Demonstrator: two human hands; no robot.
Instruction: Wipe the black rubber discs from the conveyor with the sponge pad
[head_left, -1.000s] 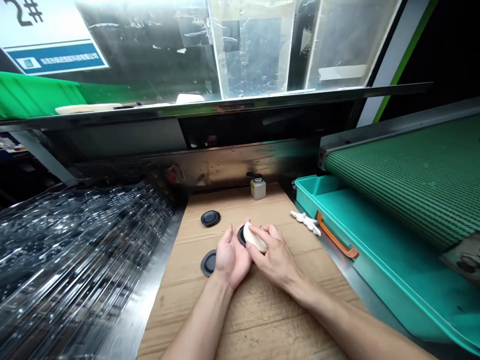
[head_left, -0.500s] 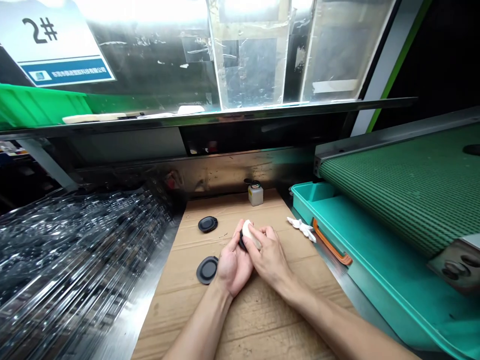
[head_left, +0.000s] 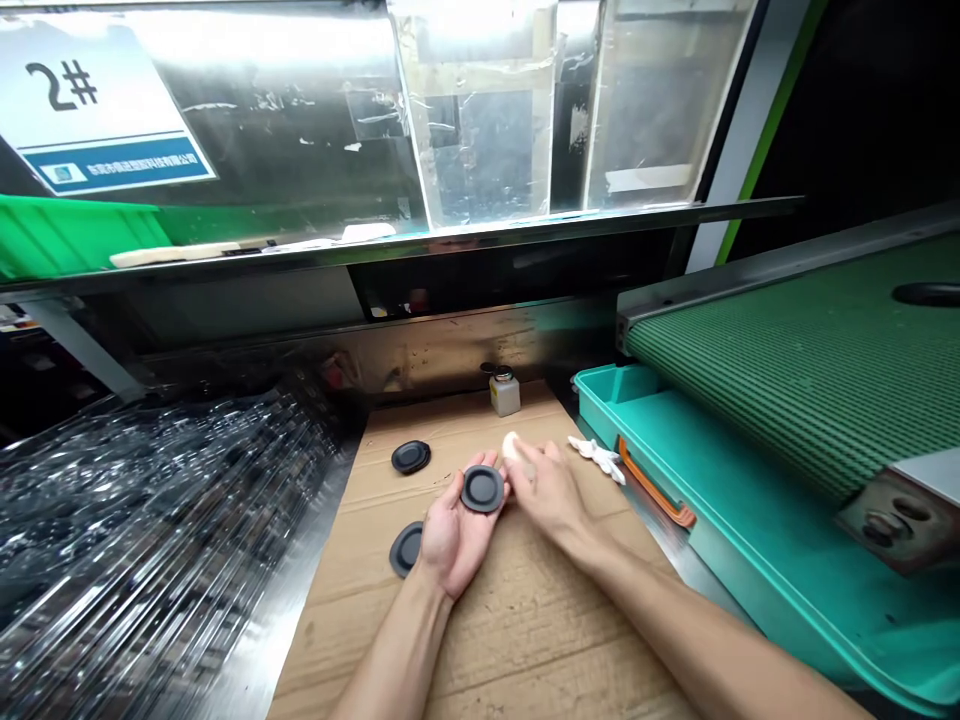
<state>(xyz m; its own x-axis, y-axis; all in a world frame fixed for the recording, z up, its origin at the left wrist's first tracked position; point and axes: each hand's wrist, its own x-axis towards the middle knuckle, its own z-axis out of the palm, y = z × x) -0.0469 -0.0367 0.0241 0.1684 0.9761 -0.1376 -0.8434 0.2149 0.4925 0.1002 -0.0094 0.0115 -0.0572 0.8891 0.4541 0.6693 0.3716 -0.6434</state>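
My left hand (head_left: 452,548) is palm up, its thumb and fingers gripping the edges of a round black disc-shaped part (head_left: 483,489) with a raised ring. Just to the right, my right hand (head_left: 553,497) pinches a white pad or folded cloth (head_left: 512,446), apart from the face of the disc; its lower part is hidden by the fingers. A similar black part (head_left: 410,457) lies on the cardboard (head_left: 517,640) beyond my left hand. Another black part (head_left: 405,549) sits left of that hand, partly covered by it.
A small bottle with a dark top (head_left: 505,393) stands at the back. White crumpled cloth (head_left: 598,459) lies near a teal bin (head_left: 600,395) with an orange handle (head_left: 654,487). A green conveyor belt (head_left: 795,340) overhangs the bin. Clear plastic trays (head_left: 172,510) fill the left; a metal shelf (head_left: 480,235) crosses above.
The white pad was over the black part; my right hand has drawn it off to the right. The black part now faces up in view. The camera view has shifted slightly.
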